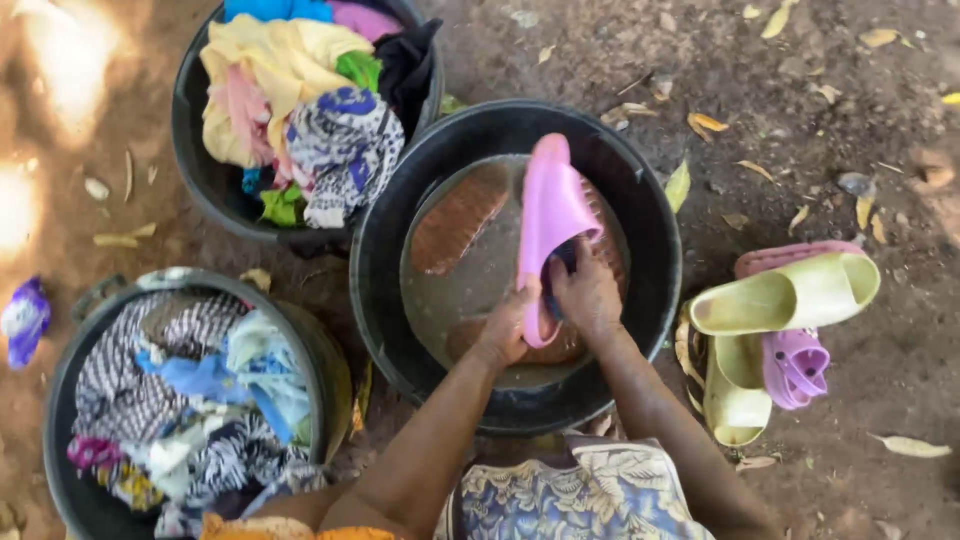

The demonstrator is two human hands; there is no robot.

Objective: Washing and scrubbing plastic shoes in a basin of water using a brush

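Bare dirt ground [880, 130] with dry fallen leaves, sun patches at far left, everything set straight on it, no desk. Far left edge: small purple scrap [22, 318] lying loose on the dirt. Near left: black tub [60, 400] piled with striped, blue and patterned laundry, heaped above the rim. Far left-centre: second black tub [190, 150] full of yellow, pink, green and blue-white clothes, also heaped, just beside the middle basin. Centre: big black basin [660, 250] with murky water, placed right in front of the person so both arms reach in. Brown sandals [458, 218] lie soaking flat in the water, one at left, more partly hidden under the hands. Pink slide sandal [552, 215] is held over the water, toe end pointing far, tilted up out of the basin, sole side seems turned to the person. Left hand [508, 325] is clamped on the near end of the pink sandal, steadying it from below. Right hand [588, 292] is closed on something dark pressed against the sandal, probably a brush or sponge, too small to tell. Near centre: floral blue-cream wrap [570, 500] over the lap. Right of the basin: pale yellow-green slides [790, 295] stacked on pink and purple footwear [795, 365], out of the water, touching each other in a small pile.
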